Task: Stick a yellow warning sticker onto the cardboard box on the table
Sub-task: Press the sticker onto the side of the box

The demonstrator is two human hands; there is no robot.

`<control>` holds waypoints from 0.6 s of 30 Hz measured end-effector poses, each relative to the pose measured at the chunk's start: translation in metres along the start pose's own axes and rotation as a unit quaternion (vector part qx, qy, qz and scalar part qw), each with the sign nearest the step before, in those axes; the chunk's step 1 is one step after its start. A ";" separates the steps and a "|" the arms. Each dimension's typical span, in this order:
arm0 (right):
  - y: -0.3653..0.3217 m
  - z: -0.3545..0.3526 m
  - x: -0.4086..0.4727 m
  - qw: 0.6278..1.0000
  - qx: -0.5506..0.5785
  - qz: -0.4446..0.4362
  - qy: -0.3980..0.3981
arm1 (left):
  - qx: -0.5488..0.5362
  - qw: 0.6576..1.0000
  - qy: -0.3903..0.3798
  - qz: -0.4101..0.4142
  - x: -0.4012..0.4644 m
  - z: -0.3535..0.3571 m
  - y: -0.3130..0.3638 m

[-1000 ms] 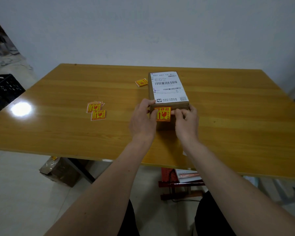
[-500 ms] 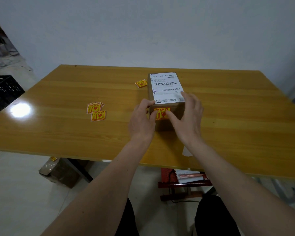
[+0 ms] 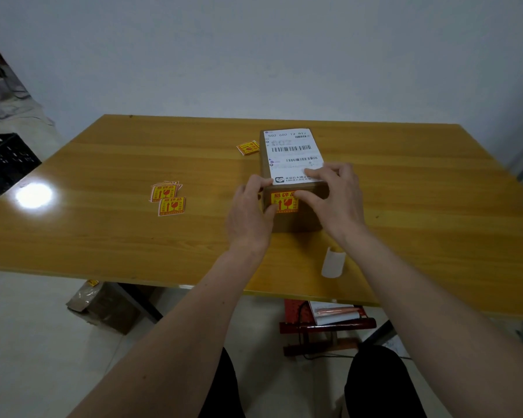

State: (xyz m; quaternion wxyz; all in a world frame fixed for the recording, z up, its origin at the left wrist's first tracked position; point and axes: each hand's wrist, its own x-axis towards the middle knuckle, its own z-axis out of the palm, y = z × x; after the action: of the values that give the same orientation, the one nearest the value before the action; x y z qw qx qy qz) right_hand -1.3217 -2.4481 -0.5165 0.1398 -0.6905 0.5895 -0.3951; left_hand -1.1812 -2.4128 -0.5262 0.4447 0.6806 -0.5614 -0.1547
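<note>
A brown cardboard box (image 3: 287, 220) with a white shipping label on top stands in the middle of the wooden table (image 3: 103, 236). A yellow warning sticker (image 3: 281, 202) with red print sits on the box's near face. My left hand (image 3: 249, 215) grips the box's near left corner, thumb on the top edge. My right hand (image 3: 334, 200) lies over the near right corner, fingers on the label, thumb pressing the sticker's right part.
Several spare yellow stickers (image 3: 167, 195) lie on the table to the left, and one more sticker (image 3: 248, 147) lies beside the box's far left side. A curled white backing paper (image 3: 332, 262) rests near the table's front edge. A black crate (image 3: 3, 164) stands at far left.
My right hand has lifted from the sticker's right edge onto the box's top right corner, with its thumb now on the sticker. The white backing paper has come into view near the front edge.
</note>
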 end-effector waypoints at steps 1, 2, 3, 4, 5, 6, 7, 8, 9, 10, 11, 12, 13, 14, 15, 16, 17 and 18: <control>0.001 0.000 0.000 1.000 0.000 -0.001 -0.001 | -0.003 1.000 0.000 0.000 0.000 0.000 0.000; 0.001 0.001 0.000 1.000 0.001 -0.001 -0.001 | -0.008 1.000 0.000 0.000 0.000 0.000 0.000; 0.002 0.002 -0.001 1.000 0.003 0.000 -0.001 | -0.012 1.000 0.000 0.000 0.000 0.000 0.000; 0.002 0.004 -0.001 1.000 0.005 0.003 0.000 | -0.016 1.000 0.001 0.002 0.000 0.000 0.001; 0.001 0.005 -0.002 1.000 0.006 0.006 0.003 | -0.019 1.000 0.003 0.003 0.000 0.001 0.001; 0.000 0.007 -0.002 1.000 0.005 0.008 0.010 | -0.023 1.000 0.005 0.002 0.000 0.001 0.001; -0.002 0.009 -0.002 1.000 0.001 0.009 0.018 | -0.028 1.000 0.006 0.000 0.001 0.001 0.001; -0.004 0.011 -0.002 1.000 -0.004 0.010 0.025 | -0.033 0.999 0.007 -0.002 0.000 0.002 0.001; -0.005 0.013 -0.003 0.999 -0.013 0.008 0.030 | -0.036 0.999 0.009 -0.003 0.001 0.002 0.001; -0.007 0.014 -0.004 0.999 -0.025 0.005 0.032 | -0.039 0.999 0.011 -0.002 0.001 0.002 0.000; -0.007 0.015 -0.005 0.999 -0.041 0.001 0.031 | -0.041 0.999 0.013 0.000 0.001 0.002 0.000; -0.007 0.016 -0.006 0.998 -0.056 -0.003 0.030 | -0.044 0.999 0.014 0.002 0.000 0.002 -0.001; -0.007 0.016 -0.007 0.997 -0.069 -0.007 0.027 | -0.046 0.999 0.013 0.002 0.000 0.002 -0.001; -0.006 0.016 -0.007 0.996 -0.080 -0.010 0.024 | -0.048 0.999 0.010 0.002 0.000 0.002 -0.001; -0.005 0.016 -0.007 0.996 -0.089 -0.013 0.021 | -0.046 0.999 0.007 0.001 0.000 0.003 -0.001; -0.004 0.015 -0.007 0.995 -0.096 -0.016 0.018 | -0.043 0.999 0.005 0.001 0.000 0.003 -0.002; -0.004 0.015 -0.007 0.994 -0.103 -0.019 0.016 | -0.035 0.999 0.003 0.002 -0.001 0.005 -0.003; -0.003 0.015 -0.007 0.994 -0.107 -0.022 0.016 | -0.027 1.000 0.002 0.004 -0.001 0.006 -0.003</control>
State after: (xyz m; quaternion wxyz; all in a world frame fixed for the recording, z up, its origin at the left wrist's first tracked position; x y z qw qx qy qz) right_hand -1.3088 -2.4452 -0.5262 0.0465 -0.7078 0.6154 -0.3436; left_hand -1.1838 -2.4142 -0.5319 0.4651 0.6663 -0.5585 -0.1667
